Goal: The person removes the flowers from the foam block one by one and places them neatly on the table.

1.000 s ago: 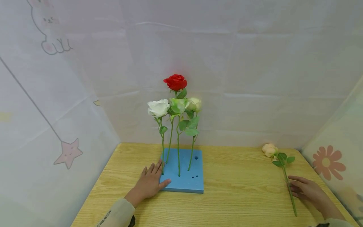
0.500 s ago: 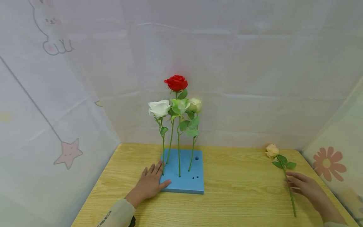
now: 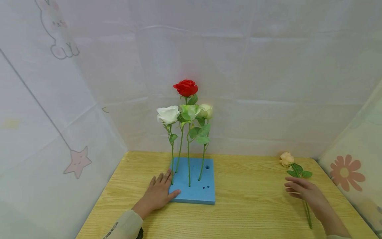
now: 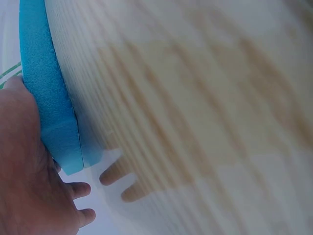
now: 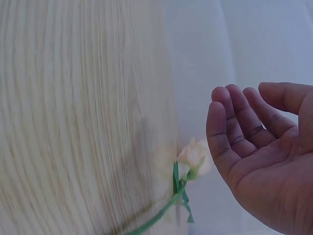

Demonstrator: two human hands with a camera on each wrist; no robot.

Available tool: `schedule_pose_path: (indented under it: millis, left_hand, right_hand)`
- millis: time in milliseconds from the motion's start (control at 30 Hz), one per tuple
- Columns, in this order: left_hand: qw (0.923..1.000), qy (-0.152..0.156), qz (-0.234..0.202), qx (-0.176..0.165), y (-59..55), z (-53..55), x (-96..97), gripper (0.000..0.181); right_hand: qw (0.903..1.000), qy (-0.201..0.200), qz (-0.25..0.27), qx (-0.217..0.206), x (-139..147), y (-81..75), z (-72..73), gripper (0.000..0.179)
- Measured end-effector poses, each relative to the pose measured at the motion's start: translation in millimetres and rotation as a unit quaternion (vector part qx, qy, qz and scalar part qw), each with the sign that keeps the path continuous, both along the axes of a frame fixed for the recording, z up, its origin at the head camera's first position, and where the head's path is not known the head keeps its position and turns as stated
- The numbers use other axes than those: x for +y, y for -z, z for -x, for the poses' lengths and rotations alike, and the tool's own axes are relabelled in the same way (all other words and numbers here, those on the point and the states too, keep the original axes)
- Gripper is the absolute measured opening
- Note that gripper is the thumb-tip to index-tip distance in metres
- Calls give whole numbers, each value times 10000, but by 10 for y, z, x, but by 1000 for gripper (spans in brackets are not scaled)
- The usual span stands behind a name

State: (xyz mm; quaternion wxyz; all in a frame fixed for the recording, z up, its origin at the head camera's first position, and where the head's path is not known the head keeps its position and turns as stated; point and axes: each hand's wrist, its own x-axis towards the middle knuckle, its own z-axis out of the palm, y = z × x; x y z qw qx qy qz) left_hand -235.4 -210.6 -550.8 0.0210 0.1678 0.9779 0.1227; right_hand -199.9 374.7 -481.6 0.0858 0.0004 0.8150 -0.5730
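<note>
My left hand (image 3: 158, 192) lies flat with spread fingers at the left edge of a blue foam block (image 3: 194, 196), its thumb on the top. Four stems would be several: a white rose (image 3: 168, 115), a red rose (image 3: 186, 88), a green-white rose (image 3: 190, 112) and a cream rose (image 3: 206, 111) stand upright in the block's holes. On the right, a peach rose (image 3: 286, 159) lies on the table. My right hand (image 3: 307, 194) hovers over its stem, hiding part of it. In the right wrist view the fingers are loosely bent with nothing in them.
The wooden table (image 3: 253, 199) is bounded by pale cloth walls (image 3: 268, 83) at the back and both sides. Several unfilled holes show in the block, one large hole (image 3: 207, 167) near its back right corner.
My right hand has come away from the peach rose's stem and moved left, now above it. The peach rose shifted slightly, then lay still. My left hand has stayed on the block.
</note>
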Motion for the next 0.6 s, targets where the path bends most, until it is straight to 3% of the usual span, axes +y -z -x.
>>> schedule_pose_path:
  millis: [233,600]
  left_hand:
    - [10000,20,-7,8,1,-1,2,94]
    - [9999,36,-42,102,43,15,-11,96]
  right_hand:
    - [9998,115,153,-29,-264,-28,29,51]
    - [9992,69,275,271,-650,-45,2,53]
